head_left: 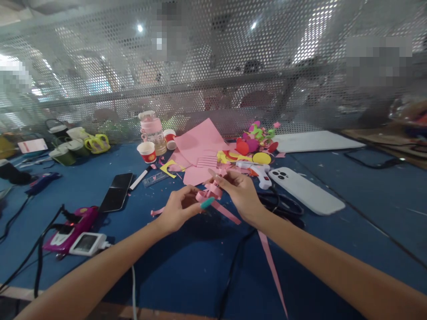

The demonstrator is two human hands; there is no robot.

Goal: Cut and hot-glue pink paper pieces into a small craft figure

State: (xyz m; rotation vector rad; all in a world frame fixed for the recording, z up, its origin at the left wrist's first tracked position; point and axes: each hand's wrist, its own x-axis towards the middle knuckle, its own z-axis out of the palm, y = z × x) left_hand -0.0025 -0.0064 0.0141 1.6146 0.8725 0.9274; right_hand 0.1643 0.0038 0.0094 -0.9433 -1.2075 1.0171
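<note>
Between my two hands is a curled pink paper strip, bent into loops above the blue table. My left hand pinches the loops from the left, its teal thumbnail against the paper. From the right, my right hand grips the upper part of the loops with thumb and fingers. One straight end of pink paper slants down to the right below them. A long pink strip hangs past my right wrist toward the table's front. Just beyond my hands lie pink paper sheets, one marked with dark parallel lines.
Right of my hands are a white glue gun, a black cable and a white phone. Leftward lie a black phone and a purple power strip. Paper cups, a bottle and colourful paper cutouts stand farther back before a perforated metal screen.
</note>
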